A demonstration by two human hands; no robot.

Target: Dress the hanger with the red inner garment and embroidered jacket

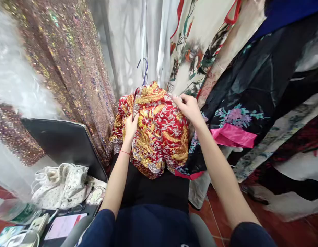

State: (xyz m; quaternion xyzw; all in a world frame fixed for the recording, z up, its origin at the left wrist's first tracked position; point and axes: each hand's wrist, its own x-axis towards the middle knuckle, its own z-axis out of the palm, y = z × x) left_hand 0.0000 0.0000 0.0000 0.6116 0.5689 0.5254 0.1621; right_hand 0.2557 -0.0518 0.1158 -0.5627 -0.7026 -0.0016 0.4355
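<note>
While I look down, my left hand [130,126] is closed on the edge of the red and gold cloth [159,137], which sits in front of me on a purple hanger [144,72]. My right hand [188,107] pinches the top of the cloth with bent fingers. A sparkly dress [71,68] hangs to the left.
</note>
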